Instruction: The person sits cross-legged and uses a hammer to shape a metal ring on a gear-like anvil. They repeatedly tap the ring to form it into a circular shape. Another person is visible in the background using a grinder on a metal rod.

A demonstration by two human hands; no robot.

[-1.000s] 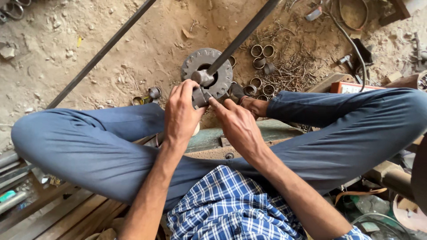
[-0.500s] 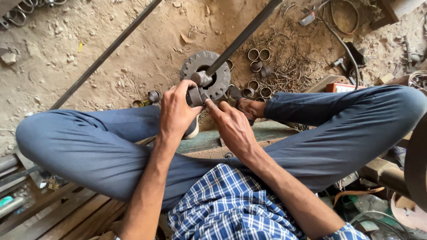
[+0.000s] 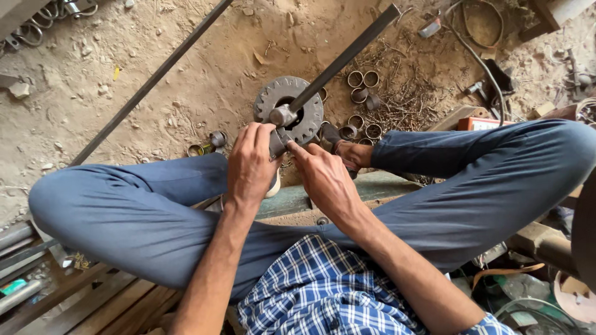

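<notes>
I sit cross-legged in blue trousers over a sandy floor. A grey toothed metal disc [image 3: 304, 121] stands in front of my shins, with a long flat steel bar [image 3: 347, 57] running from its hub up to the right. My left hand [image 3: 251, 164] is closed around a small metal piece at the lower edge of the disc. My right hand [image 3: 323, 177] presses its fingertips against the same piece from the right. The piece itself is mostly hidden by my fingers.
Several short metal rings [image 3: 363, 79] lie beyond the disc beside a heap of wire scraps [image 3: 406, 102]. A long thin rod [image 3: 149, 80] crosses the floor at left. A green beam [image 3: 298, 195] lies under my hands. Pipes [image 3: 18, 236] rest at lower left.
The view has shifted slightly. Both hands stay on the piece at the disc, with the left hand's fingers wrapped a little further over it.
</notes>
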